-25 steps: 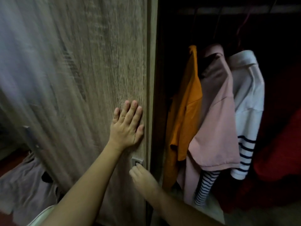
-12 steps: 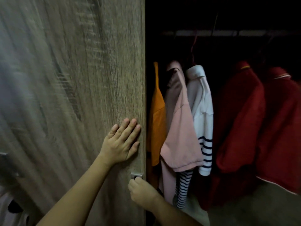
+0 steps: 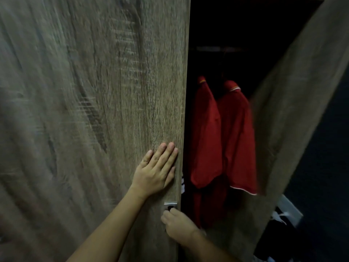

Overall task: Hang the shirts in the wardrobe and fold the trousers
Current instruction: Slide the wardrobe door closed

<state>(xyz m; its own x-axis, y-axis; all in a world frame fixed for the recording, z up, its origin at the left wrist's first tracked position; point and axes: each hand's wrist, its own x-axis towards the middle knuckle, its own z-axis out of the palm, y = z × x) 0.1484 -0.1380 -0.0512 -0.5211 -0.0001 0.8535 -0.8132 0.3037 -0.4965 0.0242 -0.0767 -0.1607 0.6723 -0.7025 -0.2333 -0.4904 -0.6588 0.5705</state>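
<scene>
Now pressing the left hand (image 3: 156, 173) flat against the wood-grain wardrobe door (image 3: 94, 110), fingers straight and close together, just beside the door's right edge. Gripping the small metal handle (image 3: 170, 203) directly below with the right hand (image 3: 179, 224), fingers curled onto it. Looking past the door edge into the dark opening at two red shirts (image 3: 205, 138), hanging side by side and touching under a dim rail (image 3: 213, 48), collars up, with the wardrobe's side panel (image 3: 292, 129) standing just to their right.
</scene>
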